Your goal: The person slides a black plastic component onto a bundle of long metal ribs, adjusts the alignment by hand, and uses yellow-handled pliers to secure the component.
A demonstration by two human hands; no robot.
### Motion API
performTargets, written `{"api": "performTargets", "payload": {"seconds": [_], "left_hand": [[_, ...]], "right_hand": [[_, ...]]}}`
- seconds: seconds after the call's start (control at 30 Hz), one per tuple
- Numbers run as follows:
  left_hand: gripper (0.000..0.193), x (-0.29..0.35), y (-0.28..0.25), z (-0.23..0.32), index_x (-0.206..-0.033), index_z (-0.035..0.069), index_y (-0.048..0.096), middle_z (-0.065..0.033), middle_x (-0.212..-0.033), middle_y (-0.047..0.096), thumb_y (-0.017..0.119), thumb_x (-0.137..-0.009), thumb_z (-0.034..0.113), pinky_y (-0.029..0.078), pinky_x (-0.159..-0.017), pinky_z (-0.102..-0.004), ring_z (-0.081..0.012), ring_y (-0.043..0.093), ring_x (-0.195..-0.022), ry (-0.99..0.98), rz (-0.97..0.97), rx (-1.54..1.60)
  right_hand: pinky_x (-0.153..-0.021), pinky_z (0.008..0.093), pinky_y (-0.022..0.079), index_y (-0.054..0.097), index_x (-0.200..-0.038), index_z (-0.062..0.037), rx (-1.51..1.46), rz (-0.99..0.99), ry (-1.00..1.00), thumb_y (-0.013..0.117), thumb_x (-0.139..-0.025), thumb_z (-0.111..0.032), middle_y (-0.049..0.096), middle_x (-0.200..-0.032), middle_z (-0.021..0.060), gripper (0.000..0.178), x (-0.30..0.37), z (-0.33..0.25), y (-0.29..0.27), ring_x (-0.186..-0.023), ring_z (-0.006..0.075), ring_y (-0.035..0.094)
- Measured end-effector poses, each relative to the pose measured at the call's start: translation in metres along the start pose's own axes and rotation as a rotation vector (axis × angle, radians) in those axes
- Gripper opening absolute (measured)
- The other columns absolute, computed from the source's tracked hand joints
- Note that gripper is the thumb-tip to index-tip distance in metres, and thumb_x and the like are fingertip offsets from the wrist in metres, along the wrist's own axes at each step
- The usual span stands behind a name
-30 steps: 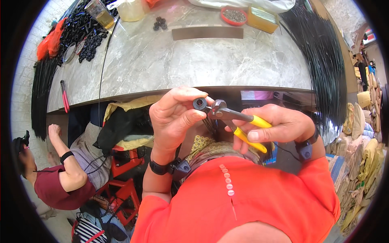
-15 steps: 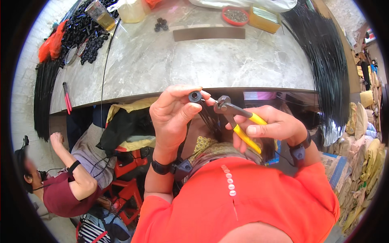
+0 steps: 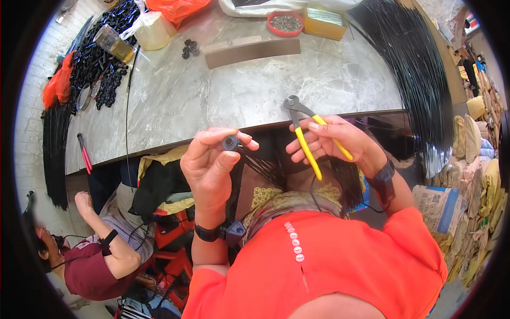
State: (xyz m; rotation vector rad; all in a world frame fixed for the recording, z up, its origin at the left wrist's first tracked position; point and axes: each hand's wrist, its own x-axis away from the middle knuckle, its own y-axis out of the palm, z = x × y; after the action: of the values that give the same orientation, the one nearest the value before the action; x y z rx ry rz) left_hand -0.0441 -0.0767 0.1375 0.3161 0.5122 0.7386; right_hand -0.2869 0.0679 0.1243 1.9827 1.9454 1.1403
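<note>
My left hand [image 3: 209, 167] pinches a small round black plastic fitting [image 3: 230, 142] between thumb and fingers, its hollow end turned up. A thin bit of metal seems to stick out beside it, too small to make out well. In my right hand [image 3: 340, 139] rest end-cutting pincers [image 3: 304, 139] with yellow handles and dark jaws. The handles are spread and the fingers lie loosely about them. The jaws reach over the table's near edge, apart from the fitting. Below my left hand, several thin black rods [image 3: 264, 169] slant across my lap.
On the grey marbled table [image 3: 255, 90] lie a dark flat strip [image 3: 254, 53], a red dish of small metal pieces [image 3: 285, 24], a yellow box [image 3: 325, 26] and a small black cluster [image 3: 189, 49]. Black rods [image 3: 409, 69] flank the right. A co-worker [image 3: 101, 255] sits at left.
The pincers have moved away from the fitting, up and right toward the table edge, and their handles have spread. My left hand with the fitting has shifted left and slightly down.
</note>
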Motion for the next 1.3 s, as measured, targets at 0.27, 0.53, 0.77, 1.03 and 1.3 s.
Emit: {"api": "performTargets", "payload": {"seconds": [0.27, 0.53, 0.77, 1.03, 1.3], "left_hand": [[0.027, 0.005, -0.002, 0.006, -0.113, -0.007, 0.061, -0.0188, -0.102, 0.068, 0.069, -0.089, 0.002, 0.055, -0.086, -0.0396, -0.0289, 0.069, -0.093, -0.046, 0.007, 0.031], [0.027, 0.009, -0.005, 0.011, -0.113, -0.006, 0.062, -0.0176, -0.102, 0.068, 0.07, -0.089, 0.005, 0.055, -0.086, -0.0376, -0.0267, 0.068, -0.094, -0.062, -0.046, 0.102], [0.028, 0.014, -0.008, 0.013, -0.113, -0.005, 0.063, -0.0166, -0.102, 0.068, 0.071, -0.089, 0.007, 0.056, -0.086, -0.0381, -0.0267, 0.069, -0.095, -0.066, -0.054, 0.132], [0.03, 0.018, -0.012, 0.015, -0.113, -0.005, 0.063, -0.0172, -0.102, 0.068, 0.073, -0.087, 0.008, 0.056, -0.086, -0.0386, -0.0271, 0.069, -0.096, -0.089, -0.077, 0.145], [0.029, 0.016, -0.018, 0.012, -0.11, -0.005, 0.066, -0.0184, -0.102, 0.067, 0.075, -0.085, 0.005, 0.056, -0.084, -0.0379, -0.0272, 0.068, -0.096, -0.094, -0.138, 0.125]], "right_hand": [[-0.093, 0.0437, 0.054, 0.047, -0.135, 0.0045, 0.085, -0.075, -0.039, 0.053, -0.102, -0.023, 0.063, -0.121, 0.0301, 0.043, 0.009, -0.002, 0.021, -0.104, 0.0376, 0.069], [-0.089, 0.0395, 0.055, 0.048, -0.135, 0.0048, 0.035, -0.39, 0.167, 0.058, -0.101, -0.022, 0.066, -0.115, 0.0268, 0.045, 0.031, -0.016, 0.085, -0.102, 0.0337, 0.07], [-0.09, 0.0433, 0.055, 0.044, -0.135, 0.0044, -0.118, -0.386, 0.224, 0.056, -0.102, -0.025, 0.063, -0.118, 0.0312, 0.046, 0.028, -0.004, 0.105, -0.102, 0.0367, 0.07], [-0.092, 0.0462, 0.054, 0.046, -0.135, 0.0026, -0.263, -0.443, 0.163, 0.051, -0.103, -0.023, 0.062, -0.118, 0.0349, 0.04, 0.03, 0.016, 0.104, -0.101, 0.0405, 0.069], [-0.091, 0.0456, 0.055, 0.047, -0.135, 0.005, -0.344, -0.456, 0.163, 0.049, -0.104, -0.023, 0.063, -0.116, 0.0348, 0.042, 0.035, 0.022, 0.107, -0.098, 0.0404, 0.07]]}}
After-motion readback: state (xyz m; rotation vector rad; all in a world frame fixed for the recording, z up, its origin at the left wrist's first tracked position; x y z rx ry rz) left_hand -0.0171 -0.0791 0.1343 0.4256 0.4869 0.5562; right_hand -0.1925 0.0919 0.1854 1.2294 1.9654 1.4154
